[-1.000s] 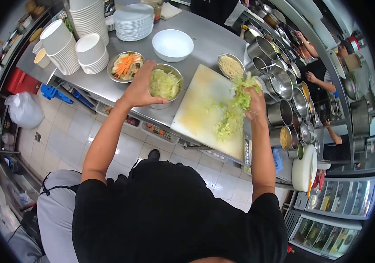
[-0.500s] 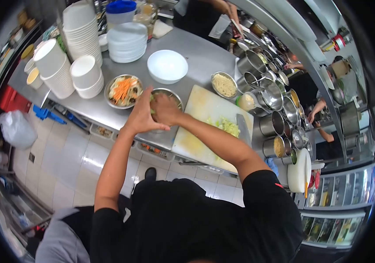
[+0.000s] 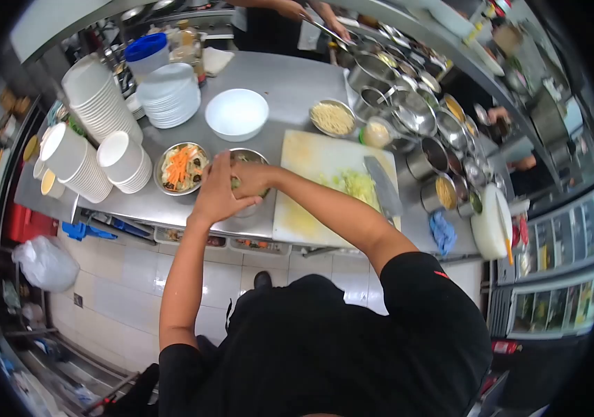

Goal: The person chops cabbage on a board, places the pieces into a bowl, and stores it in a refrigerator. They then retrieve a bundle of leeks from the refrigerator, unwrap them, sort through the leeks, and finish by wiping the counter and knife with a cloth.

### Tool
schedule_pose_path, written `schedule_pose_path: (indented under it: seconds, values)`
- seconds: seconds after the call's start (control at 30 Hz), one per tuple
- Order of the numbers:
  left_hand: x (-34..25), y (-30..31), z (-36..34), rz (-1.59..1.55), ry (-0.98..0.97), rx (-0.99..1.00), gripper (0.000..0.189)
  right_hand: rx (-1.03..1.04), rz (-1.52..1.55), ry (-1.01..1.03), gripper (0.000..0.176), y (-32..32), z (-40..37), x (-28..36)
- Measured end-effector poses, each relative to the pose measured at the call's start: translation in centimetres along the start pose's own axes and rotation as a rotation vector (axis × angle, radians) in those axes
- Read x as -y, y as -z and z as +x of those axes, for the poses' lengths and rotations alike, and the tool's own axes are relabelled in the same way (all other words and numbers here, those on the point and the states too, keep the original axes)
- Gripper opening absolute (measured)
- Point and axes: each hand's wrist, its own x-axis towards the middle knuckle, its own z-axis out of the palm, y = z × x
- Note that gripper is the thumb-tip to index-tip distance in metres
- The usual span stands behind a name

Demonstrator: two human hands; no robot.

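My left hand (image 3: 218,192) is over the left side of a steel bowl (image 3: 250,154), its fingers stretched out and its thumb apart. My right hand (image 3: 251,178) reaches down into the same bowl from the right. Its fingertips are hidden behind the left hand and in the bowl, where a bit of green shows. Just left stands another steel bowl of shredded carrot and other cut vegetables (image 3: 183,169). On the right, a white cutting board (image 3: 298,161) bears chopped pale green cabbage (image 3: 357,189) and a broad-bladed knife (image 3: 384,187).
Behind my hands sits a white bowl (image 3: 236,115), with stacked lids (image 3: 168,97) and paper tubs (image 3: 75,163) to its left. Noodles (image 3: 332,119) fill a steel bowl; several pots (image 3: 427,158) crowd the right. A co-worker's hands (image 3: 332,24) work across the counter.
The view has turned, so the counter appears shifted and more level. Both hands remain at the steel bowl. Grey trousers at the lower left have gone out of view.
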Motion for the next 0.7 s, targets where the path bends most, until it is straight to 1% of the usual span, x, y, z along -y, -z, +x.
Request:
schedule_pose_path:
  seconds: [0.03, 0.1, 0.13, 0.2, 0.23, 0.27, 0.3, 0.33, 0.37, 0.4, 0.43, 0.47, 0.5, 0.53, 0.57, 0.63, 0.67, 0.7]
  values:
    - [-0.7, 0.5, 0.3, -0.001, -0.027, 0.037, 0.119, -0.034, 0.02, -0.022, 0.064, -0.1, -0.5, -0.2]
    - [-1.7, 1.3, 0.7, -0.167, 0.061, 0.062, 0.118, -0.282, -0.126, -0.01, 0.05, -0.8, -1.3, 0.0]
    - [-1.1, 0.6, 0.9, -0.19, 0.048, 0.045, 0.118, -0.295, -0.109, -0.012, 0.05, -1.1, -1.7, 0.6]
    - [-1.0, 0.6, 1.1, -0.196, 0.044, 0.034, 0.116, -0.682, 0.209, -0.102, 0.029, -2.0, -1.8, 1.7]
    - [-1.1, 0.7, 1.2, -0.221, 0.032, 0.013, 0.114, -0.692, 0.221, -0.098, 0.029, -2.4, -1.7, 2.0]
    - [-1.3, 0.8, 1.2, -0.214, 0.022, 0.026, 0.114, -0.85, 0.314, -0.111, 0.021, -2.7, -1.5, 2.4]
    - [-1.3, 0.9, 1.2, -0.161, 0.021, 0.019, 0.109, -1.016, 0.399, -0.13, 0.013, -2.8, -1.6, 2.2]
    - [-1.6, 0.7, 1.5, -0.116, 0.012, 0.015, 0.104, -1.048, 0.39, -0.148, 0.013, -2.8, -1.6, 1.9]
    - [-1.9, 0.5, 1.6, -0.13, -0.021, 0.035, 0.104, -1.122, 0.604, -0.179, 0.012, -2.7, -1.4, 1.5]
    - [-2.0, 0.5, 1.7, -0.04, -0.057, 0.035, 0.092, -1.189, 0.82, -0.198, 0.012, -2.4, -1.5, 1.0]
    - [-2.3, 0.5, 2.0, 0.052, -0.088, 0.028, 0.08, -1.219, 0.808, -0.206, 0.012, -1.9, -2.0, 0.9]
    - [-2.5, 0.3, 2.4, 0.045, -0.108, 0.039, 0.08, -1.257, 0.986, -0.201, 0.013, -1.5, -2.2, 1.0]
    - [-2.9, 0.2, 2.8, 0.07, -0.114, 0.088, 0.069, -1.285, 1.169, -0.189, 0.015, -0.9, -2.6, 1.2]
    - [-3.2, 0.3, 2.9, 0.099, -0.114, 0.139, 0.058, -1.259, 1.284, -0.16, 0.014, -0.4, -3.5, 1.2]
    - [-3.4, 0.3, 3.0, 0.102, -0.121, 0.145, 0.058, -1.268, 1.288, -0.158, 0.014, 0.0, -4.3, 1.3]
    - [-4.8, -0.1, 3.6, 0.133, -0.154, 0.03, 0.049, -1.307, 1.351, -0.189, 0.013, 1.1, -7.3, 1.9]
    - [-5.7, -0.6, 3.7, 0.125, -0.163, 0.034, 0.049, -1.32, 1.344, -0.193, 0.013, 1.3, -9.4, 2.0]
    - [-6.6, -1.0, 3.8, 0.023, -0.218, -0.009, 0.05, -1.309, 1.299, -0.22, 0.012, 1.4, -11.8, 2.0]
